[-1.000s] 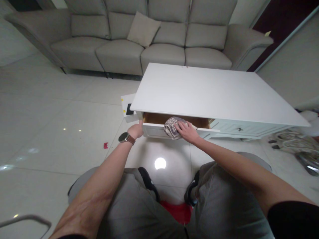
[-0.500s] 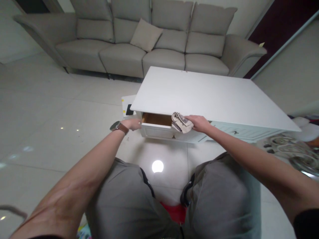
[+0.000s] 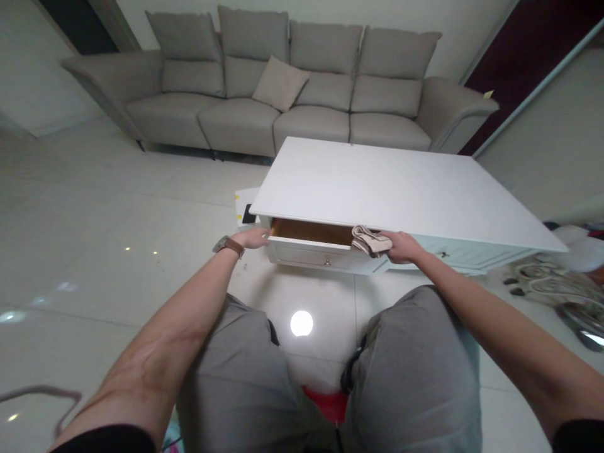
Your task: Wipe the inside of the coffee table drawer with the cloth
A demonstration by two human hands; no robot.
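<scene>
A white low table (image 3: 377,182) stands ahead with its left drawer (image 3: 306,253) pulled partly out, the brown inside showing. My left hand (image 3: 255,238) is closed at the drawer's left front corner, its fingertips partly hidden there. A folded patterned cloth (image 3: 370,241) is gripped in my right hand (image 3: 402,246), at the right end of the drawer's front, just under the tabletop's edge. The cloth lies against the top of the drawer front. A small knob sits in the middle of that front.
A long grey sofa (image 3: 311,126) with a loose cushion (image 3: 282,83) stands behind the table. A white box (image 3: 240,204) with a dark flat item is beyond the table's left end. A cable (image 3: 42,390) lies at lower left, and ornate metalwork (image 3: 547,277) stands at right.
My right hand has slid the cloth rightward along the drawer's front edge. My left hand stays at the drawer's left corner. The whole view has shifted slightly.
</scene>
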